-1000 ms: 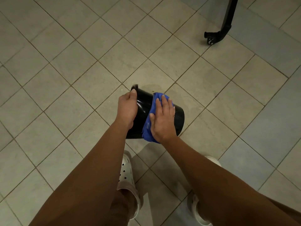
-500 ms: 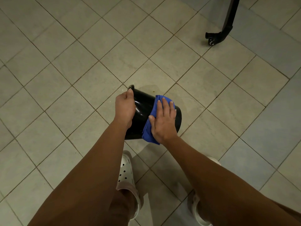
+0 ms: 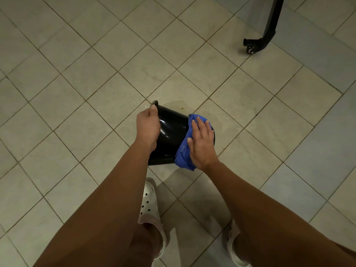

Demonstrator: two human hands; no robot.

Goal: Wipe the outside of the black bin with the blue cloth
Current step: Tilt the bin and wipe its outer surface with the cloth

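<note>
Your black bin [image 3: 169, 135] is tipped on its side over the tiled floor [image 3: 96, 112], just ahead of your clogs [image 3: 149, 201]. Its long axis runs left to right, and your left hand [image 3: 148, 128] is curled round the rim at the mouth end. Your right hand [image 3: 201, 143] has its fingers spread flat, pressing the blue cloth [image 3: 183, 155] on near the base, so I'd guess you slide it left along the bare wall toward your other hand.

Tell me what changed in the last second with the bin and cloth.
The right hand slid the crumpled blue cloth along the glossy black plastic bin towards its narrower end, away from the left hand. The left hand kept gripping the rim; the bin stayed tipped over.
</note>
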